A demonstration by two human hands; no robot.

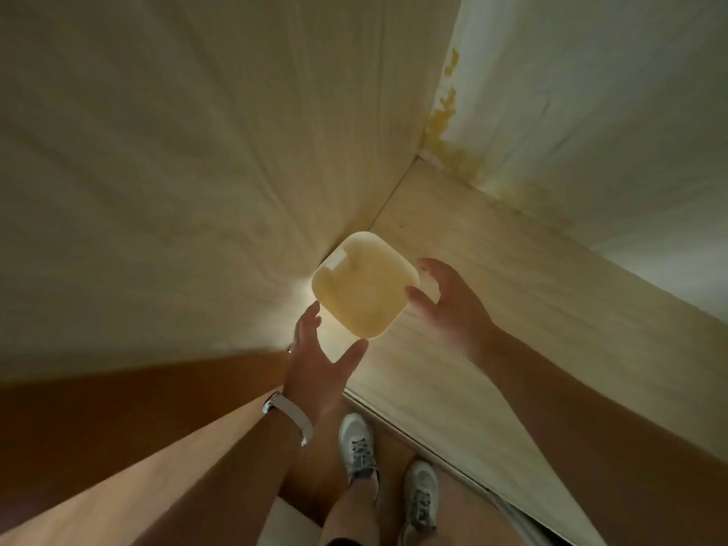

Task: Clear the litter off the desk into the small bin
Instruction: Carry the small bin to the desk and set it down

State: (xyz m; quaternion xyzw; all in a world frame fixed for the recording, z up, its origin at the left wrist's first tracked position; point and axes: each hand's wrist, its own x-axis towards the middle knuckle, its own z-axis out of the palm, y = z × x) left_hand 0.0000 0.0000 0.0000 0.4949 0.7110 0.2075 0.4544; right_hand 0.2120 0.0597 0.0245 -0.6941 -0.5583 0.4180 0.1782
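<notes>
Filling most of the view, a cream wall (157,151) meets a white one in a corner, and a pale wooden desk (492,269) runs out from it. The left hand (315,364) and right hand (449,305) flank the small yellow square bin (364,285) standing in that corner, each grip spread wide and holding nothing (whether the thumbs touch it is unclear). A white wristband (289,417) circles the left wrist.

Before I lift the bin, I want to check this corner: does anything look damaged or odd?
Yes: yellow blotches run down the edge of the white wall and along its base, like peeled paint or staining. The small bin itself looks intact.
</notes>
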